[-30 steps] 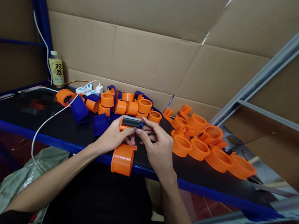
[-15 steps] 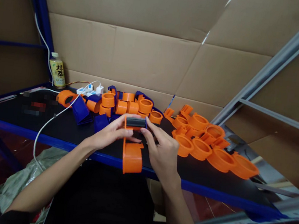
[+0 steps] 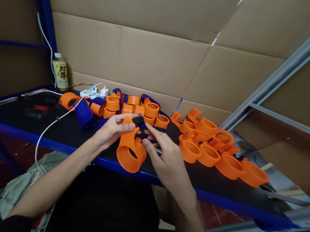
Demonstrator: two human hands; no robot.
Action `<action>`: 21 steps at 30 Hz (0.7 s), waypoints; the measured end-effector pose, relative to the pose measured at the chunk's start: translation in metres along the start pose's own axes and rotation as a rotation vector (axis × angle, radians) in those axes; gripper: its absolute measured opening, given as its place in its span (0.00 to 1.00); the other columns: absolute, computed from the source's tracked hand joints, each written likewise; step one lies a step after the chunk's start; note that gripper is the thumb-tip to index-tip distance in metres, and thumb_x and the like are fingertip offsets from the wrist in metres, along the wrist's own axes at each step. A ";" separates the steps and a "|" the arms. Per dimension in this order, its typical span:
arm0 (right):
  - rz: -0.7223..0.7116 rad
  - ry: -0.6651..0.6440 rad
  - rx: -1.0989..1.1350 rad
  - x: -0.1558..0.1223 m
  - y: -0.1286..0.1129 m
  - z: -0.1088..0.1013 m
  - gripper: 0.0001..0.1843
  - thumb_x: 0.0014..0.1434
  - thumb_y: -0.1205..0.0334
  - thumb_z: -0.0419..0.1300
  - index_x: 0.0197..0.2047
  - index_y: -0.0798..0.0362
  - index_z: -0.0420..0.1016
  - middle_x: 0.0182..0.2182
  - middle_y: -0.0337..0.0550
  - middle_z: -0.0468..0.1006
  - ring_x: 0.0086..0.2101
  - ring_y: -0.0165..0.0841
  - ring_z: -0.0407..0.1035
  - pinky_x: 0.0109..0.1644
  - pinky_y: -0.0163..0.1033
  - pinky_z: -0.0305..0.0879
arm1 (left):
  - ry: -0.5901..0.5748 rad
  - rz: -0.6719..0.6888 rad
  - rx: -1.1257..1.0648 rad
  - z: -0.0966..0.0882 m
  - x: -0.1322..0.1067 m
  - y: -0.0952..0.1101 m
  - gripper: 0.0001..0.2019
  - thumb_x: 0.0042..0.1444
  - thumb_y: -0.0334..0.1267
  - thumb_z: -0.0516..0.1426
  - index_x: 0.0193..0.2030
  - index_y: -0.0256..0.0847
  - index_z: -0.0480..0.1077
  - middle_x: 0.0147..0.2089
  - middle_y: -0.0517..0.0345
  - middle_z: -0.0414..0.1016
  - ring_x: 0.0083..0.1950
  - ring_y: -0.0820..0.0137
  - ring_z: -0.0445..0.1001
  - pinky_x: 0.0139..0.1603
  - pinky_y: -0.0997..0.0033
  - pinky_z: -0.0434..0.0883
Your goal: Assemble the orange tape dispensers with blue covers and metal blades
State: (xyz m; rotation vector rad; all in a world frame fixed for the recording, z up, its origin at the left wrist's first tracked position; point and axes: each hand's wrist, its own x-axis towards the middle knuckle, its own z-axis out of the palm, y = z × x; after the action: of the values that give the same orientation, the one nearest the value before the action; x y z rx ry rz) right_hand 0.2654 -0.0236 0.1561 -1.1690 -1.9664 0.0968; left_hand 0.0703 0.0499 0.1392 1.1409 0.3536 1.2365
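Note:
In my left hand (image 3: 114, 130) is an orange plastic tape dispenser (image 3: 128, 139), pinched near its upper end. Its wide ring hangs down toward me, and a black roller-like part (image 3: 138, 120) with a bit of dark blue sits at its top. My right hand (image 3: 165, 152) is just right of the dispenser, thumb and forefinger apart; whether the fingertips touch it I cannot tell. Under the right fingers shows a thin greyish piece (image 3: 158, 151), too small to name. Several more orange dispensers (image 3: 208, 155) stand on the black tabletop (image 3: 98, 148) to the right.
Orange and dark blue parts (image 3: 113, 103) are heaped at the back. A dark blue piece (image 3: 85, 114) lies at left near a white cable (image 3: 56, 121), a power strip (image 3: 89, 93) and a drink bottle (image 3: 61, 73). Cardboard walls (image 3: 151, 58) the back; a blue rail (image 3: 207, 196) edges the front.
The dispenser has turned in my left hand, so its ring opening now faces me and the roller is angled. My right fingers have come away from the roller's end.

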 end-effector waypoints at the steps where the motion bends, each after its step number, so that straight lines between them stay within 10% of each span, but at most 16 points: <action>1: 0.023 -0.026 0.001 -0.002 -0.004 0.003 0.28 0.69 0.49 0.58 0.69 0.46 0.67 0.58 0.46 0.79 0.54 0.41 0.75 0.58 0.51 0.73 | 0.033 0.026 -0.002 0.000 0.000 0.002 0.21 0.44 0.38 0.73 0.47 0.37 0.82 0.48 0.49 0.82 0.44 0.62 0.81 0.54 0.58 0.78; 4: 0.001 -0.044 0.010 -0.006 -0.015 0.014 0.35 0.65 0.48 0.64 0.71 0.47 0.64 0.60 0.47 0.77 0.57 0.44 0.73 0.62 0.52 0.71 | 0.120 0.078 -0.002 -0.002 -0.002 0.008 0.18 0.48 0.42 0.71 0.44 0.36 0.81 0.42 0.50 0.83 0.39 0.64 0.82 0.50 0.61 0.79; 10: -0.033 0.055 0.224 0.004 -0.011 0.042 0.17 0.71 0.60 0.54 0.57 0.51 0.79 0.54 0.45 0.82 0.53 0.39 0.76 0.62 0.45 0.69 | 0.127 0.087 -0.038 -0.008 0.000 0.019 0.20 0.55 0.48 0.68 0.48 0.37 0.77 0.46 0.46 0.83 0.49 0.56 0.83 0.53 0.56 0.78; 17: 0.190 -0.102 0.855 0.039 0.008 0.064 0.21 0.67 0.44 0.59 0.50 0.52 0.81 0.43 0.43 0.85 0.40 0.38 0.80 0.47 0.42 0.76 | 0.011 -0.057 -0.254 -0.021 0.013 0.022 0.24 0.64 0.51 0.57 0.60 0.36 0.72 0.52 0.40 0.81 0.57 0.51 0.80 0.59 0.50 0.76; 21: 0.250 -0.295 0.817 0.068 0.016 0.070 0.35 0.67 0.33 0.49 0.41 0.55 0.81 0.35 0.47 0.84 0.32 0.36 0.79 0.36 0.40 0.75 | 0.080 -0.040 -0.271 -0.029 0.014 0.030 0.25 0.63 0.53 0.57 0.60 0.39 0.72 0.48 0.43 0.82 0.52 0.52 0.82 0.54 0.50 0.78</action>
State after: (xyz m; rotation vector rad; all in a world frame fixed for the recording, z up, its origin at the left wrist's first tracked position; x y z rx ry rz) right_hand 0.2134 0.0591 0.1446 -0.8552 -1.7169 1.1419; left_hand 0.0369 0.0733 0.1561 0.8508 0.2575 1.2549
